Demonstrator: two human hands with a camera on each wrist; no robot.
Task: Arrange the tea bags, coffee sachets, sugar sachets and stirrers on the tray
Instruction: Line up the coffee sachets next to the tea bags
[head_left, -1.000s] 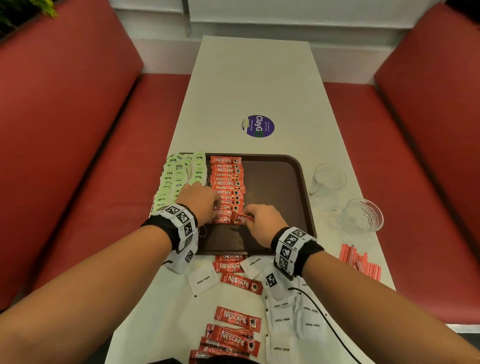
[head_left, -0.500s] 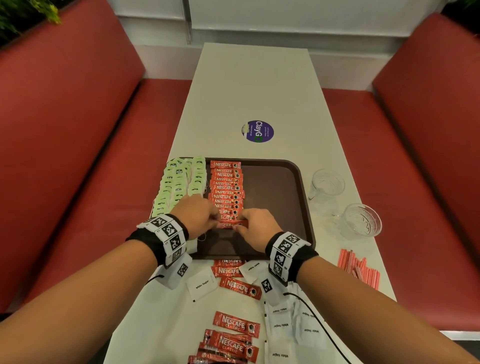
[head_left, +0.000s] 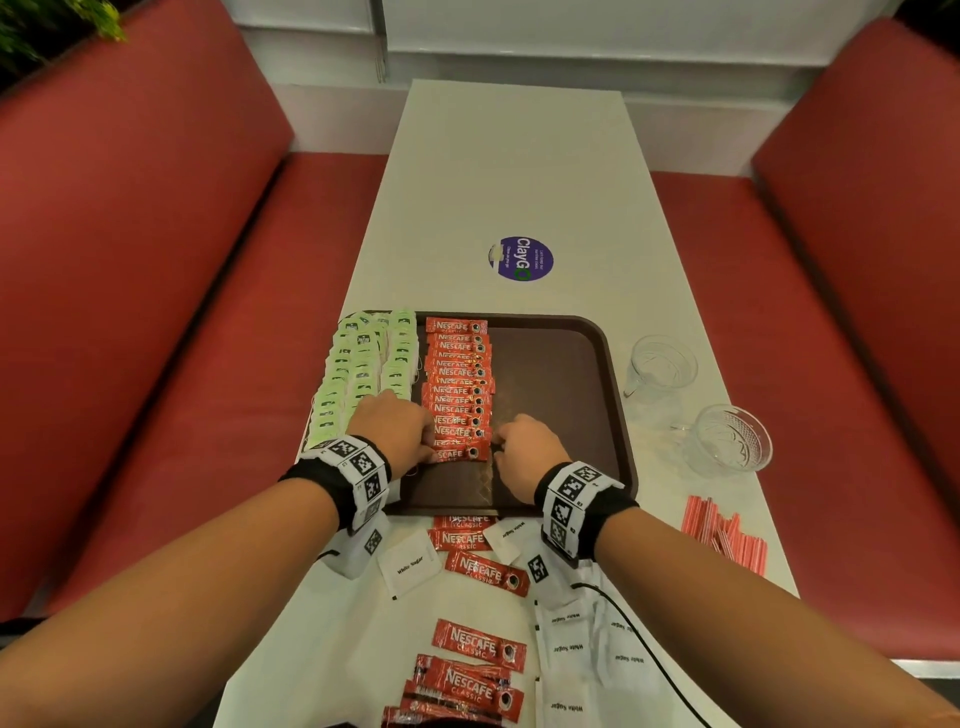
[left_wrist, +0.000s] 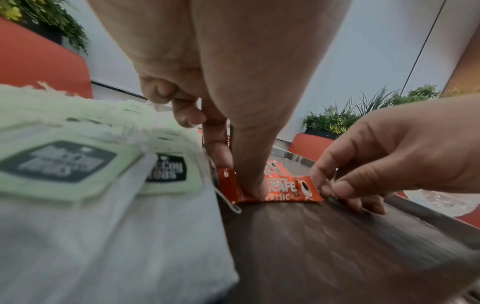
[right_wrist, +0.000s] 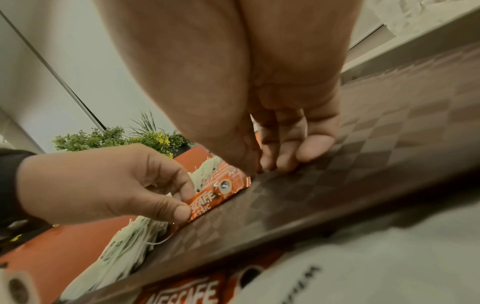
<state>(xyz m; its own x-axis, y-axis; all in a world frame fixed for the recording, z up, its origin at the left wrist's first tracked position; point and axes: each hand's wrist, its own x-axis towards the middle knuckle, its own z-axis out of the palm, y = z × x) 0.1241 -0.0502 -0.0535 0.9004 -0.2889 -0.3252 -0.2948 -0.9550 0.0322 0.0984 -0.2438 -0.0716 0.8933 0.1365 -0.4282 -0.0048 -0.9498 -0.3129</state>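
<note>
A brown tray (head_left: 550, 395) holds rows of green tea bags (head_left: 363, 374) on its left and a column of red coffee sachets (head_left: 460, 374) beside them. The nearest coffee sachet (head_left: 460, 454) lies flat at the column's near end. My left hand (head_left: 405, 431) pinches its left part, thumb (left_wrist: 254, 185) on top. My right hand (head_left: 519, 452) has curled fingertips (left_wrist: 327, 185) pinched at the sachet's right end (right_wrist: 215, 195). Loose coffee sachets (head_left: 485, 569) and white sugar sachets (head_left: 587, 649) lie on the table in front of the tray. Red-striped stirrers (head_left: 724, 540) lie at the right.
Two glass cups (head_left: 662, 366) (head_left: 732, 439) stand right of the tray. A round purple sticker (head_left: 521, 258) lies beyond it. The tray's right half shows bare brown surface. Red benches flank the narrow white table.
My right hand carried the sachet left to the near end of the column. My left hand came across and took its left end. It now lies flat between both hands.
</note>
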